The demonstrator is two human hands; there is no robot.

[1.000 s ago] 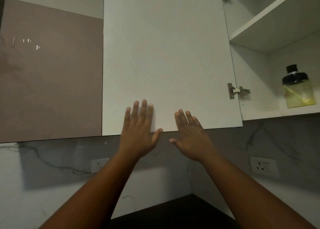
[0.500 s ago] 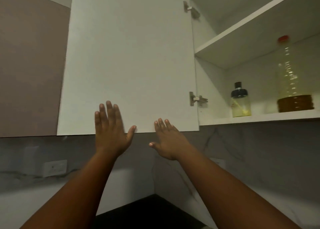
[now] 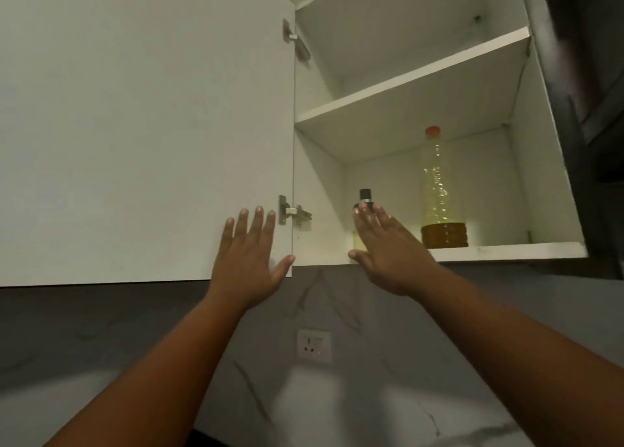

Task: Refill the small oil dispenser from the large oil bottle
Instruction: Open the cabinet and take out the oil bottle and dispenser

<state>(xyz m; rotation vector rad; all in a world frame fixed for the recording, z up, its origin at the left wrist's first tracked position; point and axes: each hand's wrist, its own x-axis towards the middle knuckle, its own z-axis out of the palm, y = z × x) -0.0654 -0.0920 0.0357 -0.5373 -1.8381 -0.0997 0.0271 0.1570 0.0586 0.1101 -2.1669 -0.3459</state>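
fetching step, as i judge it: my left hand (image 3: 248, 261) lies flat, fingers straight, on the open white cupboard door (image 3: 145, 126); my right hand (image 3: 388, 247), fingers straight and apart, holding nothing, reaches before the small clear black-capped oil dispenser (image 3: 364, 198) on the bottom shelf (image 3: 506, 251), left of the tall red-capped oil bottle (image 3: 442, 197). next: close fingers round the dispenser.

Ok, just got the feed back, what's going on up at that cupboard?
A person stands at an open wall cupboard. The left hand lies flat on the open cupboard door, fingers straight. The right hand reaches, open, in front of the small oil dispenser on the bottom shelf, not gripping it. The large oil bottle stands untouched beside it.
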